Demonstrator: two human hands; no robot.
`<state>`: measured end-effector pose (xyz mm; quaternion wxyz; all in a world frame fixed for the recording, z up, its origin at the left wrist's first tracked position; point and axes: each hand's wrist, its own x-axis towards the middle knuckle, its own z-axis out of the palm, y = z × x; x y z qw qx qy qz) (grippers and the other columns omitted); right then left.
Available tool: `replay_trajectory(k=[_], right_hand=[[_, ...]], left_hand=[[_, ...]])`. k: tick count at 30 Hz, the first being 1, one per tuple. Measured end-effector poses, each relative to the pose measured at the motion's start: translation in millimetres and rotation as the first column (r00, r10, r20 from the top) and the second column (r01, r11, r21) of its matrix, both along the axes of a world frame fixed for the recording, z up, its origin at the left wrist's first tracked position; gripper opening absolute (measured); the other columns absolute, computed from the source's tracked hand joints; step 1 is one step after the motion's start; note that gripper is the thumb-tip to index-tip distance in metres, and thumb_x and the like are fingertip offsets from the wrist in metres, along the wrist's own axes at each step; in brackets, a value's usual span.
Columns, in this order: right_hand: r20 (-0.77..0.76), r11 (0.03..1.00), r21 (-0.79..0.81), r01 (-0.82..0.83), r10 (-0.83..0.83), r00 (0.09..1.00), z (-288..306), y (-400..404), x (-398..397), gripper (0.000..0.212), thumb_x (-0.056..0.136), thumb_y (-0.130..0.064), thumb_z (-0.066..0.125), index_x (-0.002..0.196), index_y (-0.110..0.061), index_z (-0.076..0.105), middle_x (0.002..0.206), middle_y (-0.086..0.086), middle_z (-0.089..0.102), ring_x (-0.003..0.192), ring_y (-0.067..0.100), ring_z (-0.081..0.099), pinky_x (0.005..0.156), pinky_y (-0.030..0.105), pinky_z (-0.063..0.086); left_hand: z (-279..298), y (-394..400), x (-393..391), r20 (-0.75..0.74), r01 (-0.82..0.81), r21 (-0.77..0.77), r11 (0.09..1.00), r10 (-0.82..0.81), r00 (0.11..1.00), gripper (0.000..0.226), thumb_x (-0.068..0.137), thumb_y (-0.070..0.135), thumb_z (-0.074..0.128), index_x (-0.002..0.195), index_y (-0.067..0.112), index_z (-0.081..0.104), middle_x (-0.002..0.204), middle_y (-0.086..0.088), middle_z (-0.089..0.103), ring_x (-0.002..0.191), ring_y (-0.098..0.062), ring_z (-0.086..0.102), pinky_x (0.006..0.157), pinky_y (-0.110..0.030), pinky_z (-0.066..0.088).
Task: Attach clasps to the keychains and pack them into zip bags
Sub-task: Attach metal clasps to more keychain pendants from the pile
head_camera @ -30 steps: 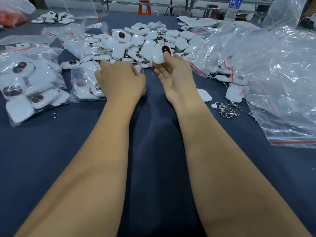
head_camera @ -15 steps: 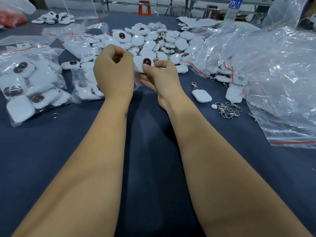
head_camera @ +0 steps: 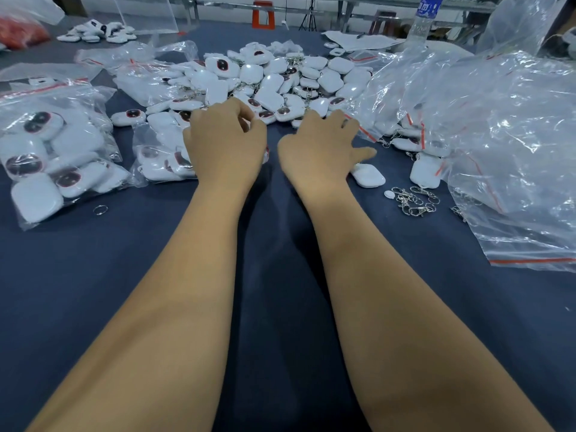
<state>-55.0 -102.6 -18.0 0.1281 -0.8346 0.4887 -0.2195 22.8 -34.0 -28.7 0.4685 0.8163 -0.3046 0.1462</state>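
1. On the blue cloth (head_camera: 280,307) both forearms reached forward, backs of the hands up, toward the pile (head_camera: 268,79) of white keychains.
2. At the pile's near edge the left hand (head_camera: 226,143) had its fingers curled under; whether they pinched anything could not be told, since the fingertips were hidden behind the knuckles.
3. Beside it, apart by a narrow gap, the right hand (head_camera: 321,145) lay with fingers bent and slightly spread, thumb stretched out to the right; the fingertips met the nearest keychains, and no grip on any of them showed.
4. Just right of that thumb one loose keychain (head_camera: 367,176) lay face down on the cloth, touching nothing else.
5. Farther right a small heap of metal clasps (head_camera: 414,201) lay beside a white disc (head_camera: 389,194).
6. Left of the hands two filled zip bags sat: a small bag (head_camera: 156,157) partly under the left hand, and a large bag (head_camera: 46,160) well to the left, with a split ring (head_camera: 100,210) near its lower corner.
7. Along the right side empty bags (head_camera: 498,145) were heaped, their red zip strips showing.
8. At the far edge a bottle (head_camera: 425,17) stood upright.
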Motion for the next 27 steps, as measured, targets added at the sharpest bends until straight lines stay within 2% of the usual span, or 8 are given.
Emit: replay_trajectory(k=[4,8,10,13,16,19,23,27], right_hand=[[-0.083,0.996,0.08,-0.032,0.038,0.996,-1.5,2.0,-1.4,0.043,0.084,-0.019,0.046,0.127,-0.016,0.05,0.145,0.012,0.027,0.139,0.035,0.017,0.1,0.083,0.005],[0.181,0.965,-0.061,-0.257,0.264,0.947,-1.2,5.1,0.7,0.032,0.087,-0.016,0.048,0.12,-0.014,0.051,0.132,0.009,0.039,0.125,0.029,0.036,0.108,0.056,0.027],[0.087,0.971,-0.162,-0.173,0.189,0.978,-2.7,4.1,2.5,0.036,0.087,-0.019,0.048,0.124,-0.016,0.049,0.135,0.009,0.039,0.127,0.03,0.036,0.11,0.059,0.022],[-0.079,0.998,-0.053,-0.033,0.029,0.996,-6.3,-0.2,1.3,0.046,0.086,-0.016,0.047,0.132,-0.017,0.044,0.146,0.013,0.03,0.137,0.035,0.024,0.106,0.075,0.014],[-0.146,1.0,-0.017,0.008,-0.01,0.989,-10.9,-7.4,-3.3,0.045,0.087,-0.015,0.049,0.132,-0.014,0.044,0.145,0.015,0.031,0.133,0.034,0.028,0.104,0.061,0.028],[-0.044,0.996,-0.08,-0.048,0.045,0.998,-12.7,-13.1,-3.5,0.042,0.086,-0.012,0.054,0.127,-0.011,0.043,0.136,0.015,0.041,0.128,0.031,0.036,0.092,0.04,0.038],[0.276,0.977,0.052,-0.206,0.184,0.943,-11.2,-15.7,-0.2,0.033,0.086,-0.008,0.055,0.118,-0.008,0.048,0.114,0.009,0.059,0.109,0.027,0.051,0.075,0.032,0.042],[0.532,0.949,0.153,-0.274,0.155,0.833,-9.6,-18.3,0.6,0.014,0.083,-0.007,0.059,0.092,-0.013,0.068,0.085,-0.003,0.064,0.08,0.017,0.058,0.06,0.025,0.039]], left_hand=[[-1.0,-3.7,0.0,0.053,-0.029,0.048,0.998,0.026,0.998,0.025,0.089,0.027,0.05,0.108,0.023,0.067,0.108,0.003,0.065,0.116,-0.026,0.045,0.094,-0.034,0.034],[-2.2,-4.8,-0.6,0.133,0.081,-0.062,0.995,-0.073,0.988,0.028,0.085,0.012,0.049,0.108,0.014,0.066,0.116,-0.006,0.06,0.119,-0.028,0.043,0.084,-0.005,0.02],[-0.9,-4.6,-2.1,0.161,0.122,-0.113,0.986,-0.103,0.981,0.032,0.081,0.006,0.046,0.106,0.011,0.067,0.114,-0.006,0.061,0.115,-0.028,0.047,0.086,-0.001,0.02],[1.5,-5.6,-8.7,0.141,0.197,-0.185,0.963,-0.173,0.975,0.037,0.078,-0.002,0.041,0.103,0.008,0.067,0.109,-0.006,0.06,0.11,-0.024,0.051,0.084,-0.004,0.029],[1.6,-8.0,-14.3,0.157,0.251,-0.182,0.951,-0.224,0.962,0.044,0.077,-0.01,0.037,0.104,0.006,0.066,0.109,-0.009,0.058,0.107,-0.024,0.052,0.085,-0.006,0.032],[-1.5,-10.3,-14.8,0.135,0.293,-0.133,0.947,-0.276,0.952,0.055,0.073,-0.017,0.033,0.112,0.005,0.064,0.113,-0.009,0.056,0.109,-0.021,0.05,0.091,-0.013,0.037],[-7.3,-12.3,-12.7,-0.016,0.374,-0.083,0.924,-0.376,0.926,0.061,0.08,-0.015,0.032,0.131,0.01,0.055,0.125,0.0,0.053,0.116,-0.009,0.047,0.1,-0.011,0.035],[-10.4,-13.3,-11.1,-0.155,0.457,-0.077,0.886,-0.464,0.872,0.065,0.084,-0.012,0.037,0.141,0.018,0.046,0.133,0.004,0.051,0.123,-0.008,0.047,0.107,-0.018,0.036]])
